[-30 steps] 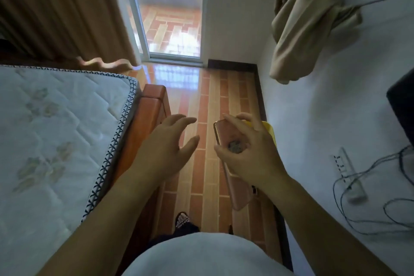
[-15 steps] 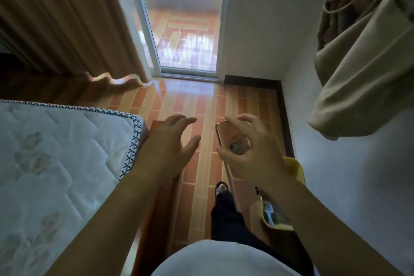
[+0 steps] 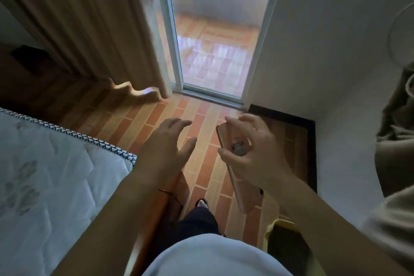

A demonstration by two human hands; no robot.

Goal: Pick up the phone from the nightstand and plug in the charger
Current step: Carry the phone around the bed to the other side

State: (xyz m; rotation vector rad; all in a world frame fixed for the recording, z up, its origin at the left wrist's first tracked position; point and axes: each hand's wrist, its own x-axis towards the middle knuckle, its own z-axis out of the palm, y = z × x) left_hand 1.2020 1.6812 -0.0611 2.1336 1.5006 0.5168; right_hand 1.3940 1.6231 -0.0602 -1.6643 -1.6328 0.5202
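A rose-gold phone (image 3: 228,139) is held back-up in my right hand (image 3: 253,154), fingers wrapped around its middle, above the tiled floor. Its lower end (image 3: 245,199) sticks out below my palm. My left hand (image 3: 165,152) hovers open just left of the phone, fingers spread, touching nothing. No charger, cable or nightstand shows in this view.
A white quilted mattress (image 3: 49,181) on a wooden bed frame (image 3: 156,213) fills the left. A glass sliding door (image 3: 215,51) and beige curtain (image 3: 94,24) stand ahead. White wall (image 3: 336,74) on the right, with hanging beige cloth (image 3: 396,141). A yellow bin (image 3: 275,228) sits at lower right.
The view has moved forward toward the glass door. The power strip and cables on the right wall have left the view, and the yellow bin has slid down below my right arm. Both hands keep their pose.
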